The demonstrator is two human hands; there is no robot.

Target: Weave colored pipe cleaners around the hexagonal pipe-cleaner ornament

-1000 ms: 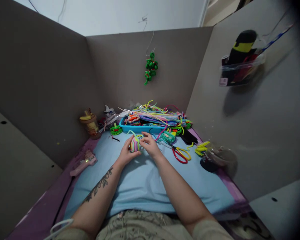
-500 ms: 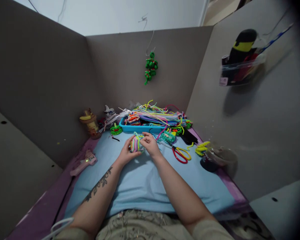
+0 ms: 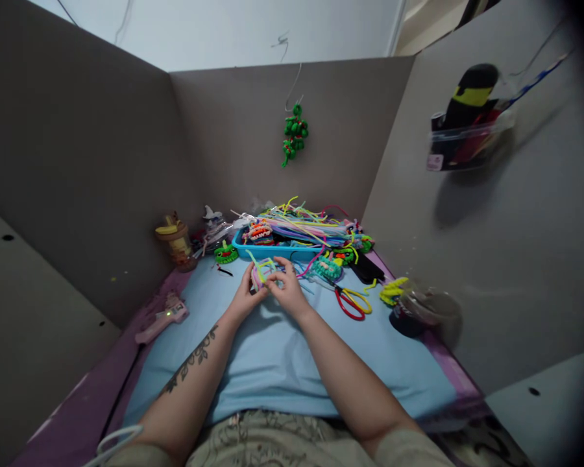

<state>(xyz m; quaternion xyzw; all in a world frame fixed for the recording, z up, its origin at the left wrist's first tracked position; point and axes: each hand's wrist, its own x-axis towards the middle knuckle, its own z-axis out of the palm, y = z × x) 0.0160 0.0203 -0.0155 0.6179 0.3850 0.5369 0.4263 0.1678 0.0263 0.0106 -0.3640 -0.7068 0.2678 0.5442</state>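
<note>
Both my hands meet over the far middle of the light blue cloth (image 3: 282, 363). My left hand (image 3: 243, 299) cups a small pastel pipe-cleaner bundle (image 3: 259, 274) from the left, fingers curled round it. My right hand (image 3: 286, 288) pinches the same bundle from the right, thumb and fingers pressed on its top. A yellow-green pipe-cleaner end sticks up from the bundle. Just behind my hands stands a blue tray (image 3: 272, 250) heaped with coloured pipe cleaners.
Red and yellow scissors (image 3: 350, 301) lie right of my hands, with a dark bowl (image 3: 418, 311) and yellow pieces beyond. A pink glue gun (image 3: 163, 318) and a yellow-lidded jar (image 3: 175, 241) sit at left. Grey cardboard walls enclose three sides; a green ornament (image 3: 294, 133) hangs on the back one.
My hands have turned the bundle and drawn closer together over it; the loose yellow-green end now points up and left. The view tilted slightly.
</note>
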